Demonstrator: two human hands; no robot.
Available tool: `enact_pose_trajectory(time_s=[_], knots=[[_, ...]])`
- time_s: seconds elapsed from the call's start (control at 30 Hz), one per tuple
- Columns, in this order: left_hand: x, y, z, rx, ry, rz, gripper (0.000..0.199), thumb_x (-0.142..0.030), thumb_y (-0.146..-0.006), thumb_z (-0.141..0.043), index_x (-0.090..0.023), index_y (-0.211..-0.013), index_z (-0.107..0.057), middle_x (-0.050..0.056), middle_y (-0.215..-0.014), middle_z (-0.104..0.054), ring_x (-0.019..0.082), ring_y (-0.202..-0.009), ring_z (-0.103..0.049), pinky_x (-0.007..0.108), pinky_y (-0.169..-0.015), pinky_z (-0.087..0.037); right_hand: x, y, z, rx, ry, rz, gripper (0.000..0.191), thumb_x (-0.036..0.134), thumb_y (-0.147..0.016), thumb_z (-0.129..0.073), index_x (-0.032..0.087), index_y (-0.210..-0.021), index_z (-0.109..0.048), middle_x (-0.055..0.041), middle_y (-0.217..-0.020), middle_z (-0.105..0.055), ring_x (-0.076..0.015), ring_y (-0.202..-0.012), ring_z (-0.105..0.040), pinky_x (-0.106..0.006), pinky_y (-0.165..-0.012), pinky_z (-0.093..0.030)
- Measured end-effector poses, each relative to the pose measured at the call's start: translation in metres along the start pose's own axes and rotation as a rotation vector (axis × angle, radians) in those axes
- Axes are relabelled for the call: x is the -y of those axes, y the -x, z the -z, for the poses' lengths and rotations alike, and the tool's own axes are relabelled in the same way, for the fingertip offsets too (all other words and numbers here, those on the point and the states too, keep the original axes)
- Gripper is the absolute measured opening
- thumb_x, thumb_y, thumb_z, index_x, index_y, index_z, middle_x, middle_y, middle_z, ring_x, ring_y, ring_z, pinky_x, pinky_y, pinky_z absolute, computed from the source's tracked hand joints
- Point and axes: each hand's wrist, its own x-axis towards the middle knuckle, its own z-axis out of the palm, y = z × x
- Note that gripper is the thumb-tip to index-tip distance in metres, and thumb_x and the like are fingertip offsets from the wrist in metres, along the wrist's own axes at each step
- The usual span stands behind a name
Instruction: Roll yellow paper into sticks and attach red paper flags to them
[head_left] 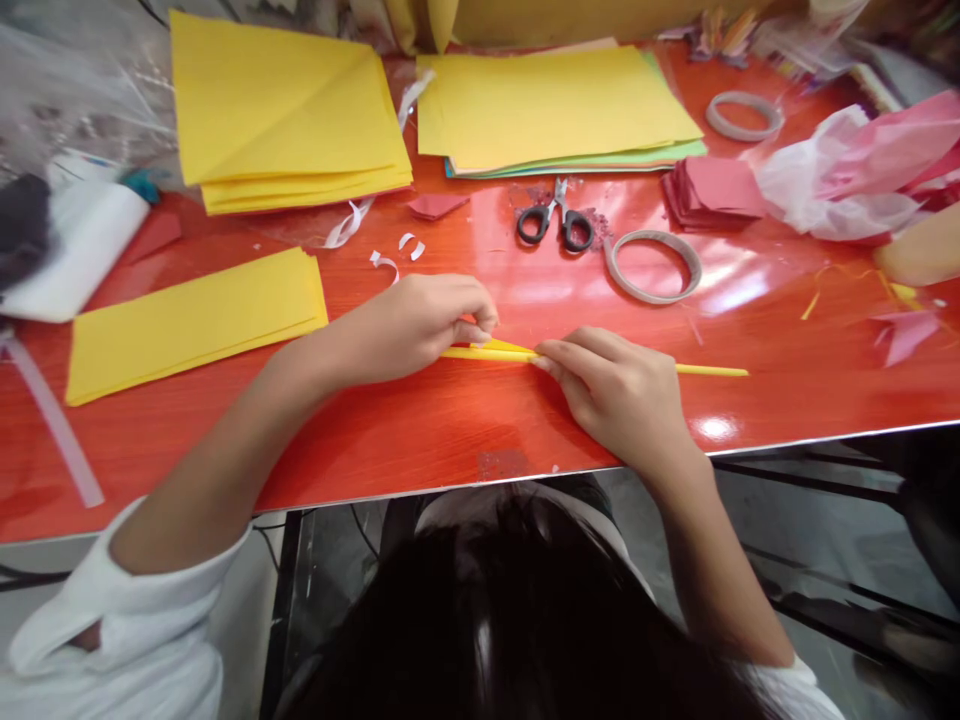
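A thin roll of yellow paper (712, 371) lies near the table's front edge, its narrow end sticking out to the right of my right hand (619, 385). The fingers of that hand are closed on the roll, pressing its middle. My left hand (435, 322) is closed at the roll's left part, thumb and fingers pinched together at a loose flap of the paper. Between both hands, this flap stands open along the roll. The left end of the roll is hidden under my left hand.
On the red table (420, 430) are cut yellow strips (195, 320), yellow sheets (292, 110), a stack of coloured paper (555, 105), black-handled scissors (556, 215), tape rolls (611, 265), red paper pieces (712, 190) and pink-and-white tissue (840, 170). White scraps (386, 262) lie beyond my left hand.
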Motion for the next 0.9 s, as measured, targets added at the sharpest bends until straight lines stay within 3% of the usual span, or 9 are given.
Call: enact_pose_trajectory(time_s=[0.23, 0.7, 0.9], knots=[[0.001, -0.003, -0.006, 0.011, -0.106, -0.018, 0.019, -0.015, -0.085, -0.039, -0.016, -0.086, -0.058, 0.002, -0.082, -0.061, 0.012, -0.075, -0.056, 0.023, -0.066, -0.038, 0.001, -0.001, 0.000, 0.000, 0.008, 0.013, 0.023, 0.025, -0.091, -0.045, 0.018, -0.092, -0.066, -0.0021, -0.080, -0.066, -0.0116, -0.069, -0.060, -0.024, -0.054, -0.034], [-0.006, -0.004, -0.005, 0.098, -0.252, -0.068, 0.022, -0.011, -0.088, -0.034, -0.014, -0.083, -0.055, 0.002, -0.080, -0.056, 0.010, -0.071, -0.046, 0.023, -0.066, -0.035, 0.003, -0.001, -0.001, -0.007, 0.029, 0.023, 0.022, 0.025, -0.090, -0.045, 0.018, -0.091, -0.067, -0.0019, -0.079, -0.066, -0.0111, -0.067, -0.059, -0.025, -0.053, -0.034], [0.003, -0.005, -0.012, 0.024, -0.254, -0.105, 0.019, -0.011, -0.086, -0.038, -0.017, -0.080, -0.054, 0.000, -0.076, -0.054, 0.011, -0.067, -0.046, 0.023, -0.061, -0.034, 0.003, -0.002, -0.001, -0.004, 0.037, 0.027, 0.023, 0.025, -0.090, -0.045, 0.018, -0.091, -0.067, -0.0019, -0.079, -0.066, -0.0112, -0.066, -0.059, -0.025, -0.053, -0.034]])
